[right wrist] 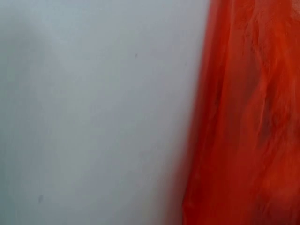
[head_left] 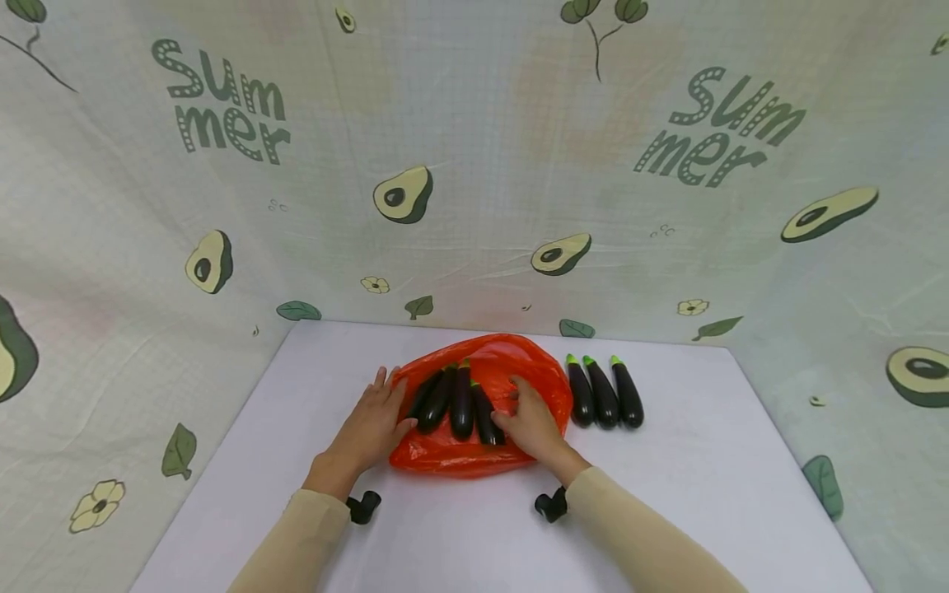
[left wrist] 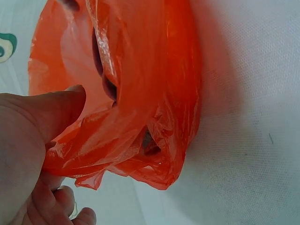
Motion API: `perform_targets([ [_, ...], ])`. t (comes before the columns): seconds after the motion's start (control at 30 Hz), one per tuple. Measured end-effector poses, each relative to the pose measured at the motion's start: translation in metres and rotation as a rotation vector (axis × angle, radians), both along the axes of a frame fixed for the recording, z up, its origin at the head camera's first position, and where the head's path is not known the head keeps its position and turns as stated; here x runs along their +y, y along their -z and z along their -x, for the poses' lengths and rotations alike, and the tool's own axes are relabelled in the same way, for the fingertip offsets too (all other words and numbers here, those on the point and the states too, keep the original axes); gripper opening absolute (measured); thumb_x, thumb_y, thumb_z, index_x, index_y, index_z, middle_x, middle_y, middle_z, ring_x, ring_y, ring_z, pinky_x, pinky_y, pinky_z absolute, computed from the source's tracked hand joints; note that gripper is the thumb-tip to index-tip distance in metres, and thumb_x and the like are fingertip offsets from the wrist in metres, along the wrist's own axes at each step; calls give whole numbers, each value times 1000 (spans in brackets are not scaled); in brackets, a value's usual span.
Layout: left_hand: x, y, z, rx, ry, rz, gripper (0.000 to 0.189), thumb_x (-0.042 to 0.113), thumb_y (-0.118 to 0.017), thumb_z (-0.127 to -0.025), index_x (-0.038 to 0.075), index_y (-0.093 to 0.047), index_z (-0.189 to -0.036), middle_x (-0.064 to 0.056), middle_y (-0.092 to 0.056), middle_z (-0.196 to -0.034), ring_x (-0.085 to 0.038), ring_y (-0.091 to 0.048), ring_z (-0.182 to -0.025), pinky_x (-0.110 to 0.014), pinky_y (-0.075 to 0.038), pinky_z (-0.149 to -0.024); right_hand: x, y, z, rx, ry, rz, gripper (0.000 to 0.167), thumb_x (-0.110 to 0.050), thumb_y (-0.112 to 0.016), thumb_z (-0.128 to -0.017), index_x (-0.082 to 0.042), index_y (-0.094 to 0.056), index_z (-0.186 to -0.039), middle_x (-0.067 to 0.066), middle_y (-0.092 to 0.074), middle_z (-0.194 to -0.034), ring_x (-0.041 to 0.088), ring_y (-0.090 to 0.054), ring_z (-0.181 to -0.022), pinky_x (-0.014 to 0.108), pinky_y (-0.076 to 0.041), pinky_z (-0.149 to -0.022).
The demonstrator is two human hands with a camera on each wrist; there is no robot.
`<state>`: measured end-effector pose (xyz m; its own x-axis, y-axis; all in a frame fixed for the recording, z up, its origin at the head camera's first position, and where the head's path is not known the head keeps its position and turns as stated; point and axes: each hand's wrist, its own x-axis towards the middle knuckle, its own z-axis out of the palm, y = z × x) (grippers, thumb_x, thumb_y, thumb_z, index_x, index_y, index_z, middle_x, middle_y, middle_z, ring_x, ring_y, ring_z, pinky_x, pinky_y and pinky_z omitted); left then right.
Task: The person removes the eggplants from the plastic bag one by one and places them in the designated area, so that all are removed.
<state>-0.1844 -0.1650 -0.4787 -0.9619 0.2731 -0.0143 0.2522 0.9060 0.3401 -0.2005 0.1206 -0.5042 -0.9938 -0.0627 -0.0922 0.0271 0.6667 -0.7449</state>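
Note:
A red plastic bag (head_left: 474,465) lies spread with its mouth up, and several dark eggplants (head_left: 461,403) with green tips sit side by side in it. My left hand (head_left: 374,420) is at the bag's left side. In the left wrist view its thumb (left wrist: 61,110) lies inside the rim and the fingers outside, with the gathered film (left wrist: 89,145) held between them. My right hand (head_left: 530,420) reaches into the right part of the bag, fingers spread apart, thumb right beside the rightmost eggplant (head_left: 485,416) in there. The right wrist view shows only table and bag (right wrist: 243,140), no fingers.
Three more eggplants (head_left: 604,395) lie in a row on the white table (head_left: 689,478), just right of the bag. A printed cloth (head_left: 474,148) with avocados and lettering hangs behind and at the sides. Black wrist devices (head_left: 363,507) sit at both wrists.

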Motion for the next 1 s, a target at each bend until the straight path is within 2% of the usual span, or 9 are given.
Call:
perform_targets([
  [0.17,1,-3,-2,-2,3,4,84,33,-73,-101,-2,-31,-164,-21,-25,-174,-43,-9,-163,-61,-22,-128,-9,1,1,-3,-41,-15,72,-33,-77,-97,-7,-44,-156,18,-62,-143,35,-61,-128,56,-54,-109],
  [0.27,1,-4,-2,-8,-4,7,84,34,-73,-100,-1,-31,-164,-20,-24,-174,-42,-9,-164,-61,-22,-128,-13,4,2,-12,-62,-20,76,-38,-80,-95,-8,-45,-156,17,-62,-144,34,-61,-130,56,-53,-110],
  [0.37,2,-4,-2,-7,-4,6,84,34,-74,-100,-1,-31,-164,-20,-24,-174,-41,-9,-164,-61,-21,-129,-13,7,5,-16,-77,-21,83,-42,-82,-92,-7,-44,-157,15,-65,-138,32,-63,-124,54,-54,-109],
  [0.5,2,-4,-2,-4,-1,6,84,33,-74,-100,-1,-31,-164,-20,-24,-174,-41,-9,-164,-60,-21,-129,-9,6,6,-23,-79,-14,84,-40,-83,-92,-6,-42,-157,14,-71,-124,28,-66,-109,53,-58,-103],
  [0.63,3,-5,-2,-4,2,9,83,33,-73,-100,-1,-31,-164,-20,-24,-174,-41,-9,-164,-60,-21,-129,-4,3,5,-31,-46,-47,78,-34,-80,-94,-8,-42,-157,14,-73,-120,28,-68,-104,53,-60,-100],
  [0.77,3,-5,-1,-5,6,8,83,33,-73,-100,-1,-31,-164,-20,-24,-174,-41,-9,-164,-60,-21,-129,-3,2,7,-42,-29,-78,78,-35,-79,-95,-8,-41,-158,15,-72,-125,30,-68,-108,54,-59,-102],
  [0.9,3,-4,-1,-7,9,-2,83,32,-73,-100,-1,-31,-164,-19,-24,-174,-41,-8,-164,-60,-20,-129,-6,1,9,-59,-51,-94,83,-37,-81,-93,-6,-41,-159,18,-67,-138,33,-66,-117,56,-56,-106],
  [1.0,4,-3,-2,-10,9,-10,83,32,-73,-100,-1,-31,-164,-19,-24,-174,-41,-9,-164,-60,-21,-129,-8,1,10,-83,-51,-104,82,-36,-81,-93,-7,-41,-158,18,-65,-141,33,-65,-118,57,-55,-107],
])
